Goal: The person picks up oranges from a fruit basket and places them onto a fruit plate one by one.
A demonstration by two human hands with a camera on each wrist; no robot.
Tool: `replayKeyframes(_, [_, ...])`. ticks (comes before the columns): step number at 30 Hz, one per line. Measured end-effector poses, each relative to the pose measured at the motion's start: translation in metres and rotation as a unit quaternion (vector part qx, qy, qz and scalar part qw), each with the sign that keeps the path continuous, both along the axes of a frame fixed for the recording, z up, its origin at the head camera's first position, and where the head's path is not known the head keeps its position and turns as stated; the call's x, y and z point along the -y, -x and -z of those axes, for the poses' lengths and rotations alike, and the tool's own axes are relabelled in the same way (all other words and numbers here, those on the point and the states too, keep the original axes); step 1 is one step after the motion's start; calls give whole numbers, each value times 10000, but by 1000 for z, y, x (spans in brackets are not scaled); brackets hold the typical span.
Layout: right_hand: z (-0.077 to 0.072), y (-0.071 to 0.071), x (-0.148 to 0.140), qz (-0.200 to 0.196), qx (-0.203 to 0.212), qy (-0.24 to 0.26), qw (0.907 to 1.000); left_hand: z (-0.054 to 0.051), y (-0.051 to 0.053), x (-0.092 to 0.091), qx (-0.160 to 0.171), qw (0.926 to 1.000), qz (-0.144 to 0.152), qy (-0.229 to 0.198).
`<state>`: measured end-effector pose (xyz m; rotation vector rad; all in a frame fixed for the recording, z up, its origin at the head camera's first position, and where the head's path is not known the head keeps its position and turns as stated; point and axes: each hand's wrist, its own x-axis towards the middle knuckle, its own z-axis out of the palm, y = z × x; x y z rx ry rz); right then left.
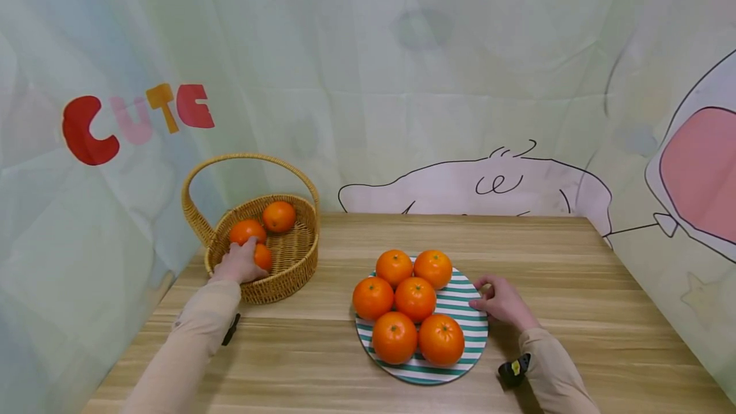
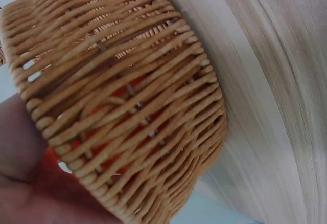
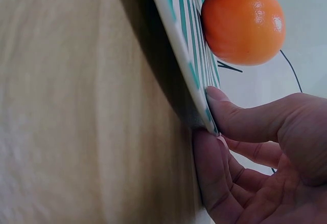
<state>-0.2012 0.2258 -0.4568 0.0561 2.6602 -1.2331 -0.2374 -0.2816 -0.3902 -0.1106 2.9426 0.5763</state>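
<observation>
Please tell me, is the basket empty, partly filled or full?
Partly filled: the head view shows three oranges in the basket, one under the left hand, with bare weave beside them.

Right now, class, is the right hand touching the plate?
Touching. The right wrist view shows it: the right hand pinches the rim of the plate, thumb on the striped top, a finger underneath.
</observation>
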Motion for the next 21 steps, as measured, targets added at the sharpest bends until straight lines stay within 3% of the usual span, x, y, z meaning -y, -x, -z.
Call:
replayKeyframes(12, [0, 0, 0, -3, 45, 9, 10000, 9, 2, -5, -443, 9987, 45, -259])
replayKeyframes(21, [1, 0, -1, 2, 50, 16, 10000, 1, 0, -19, -997, 9927, 103, -672])
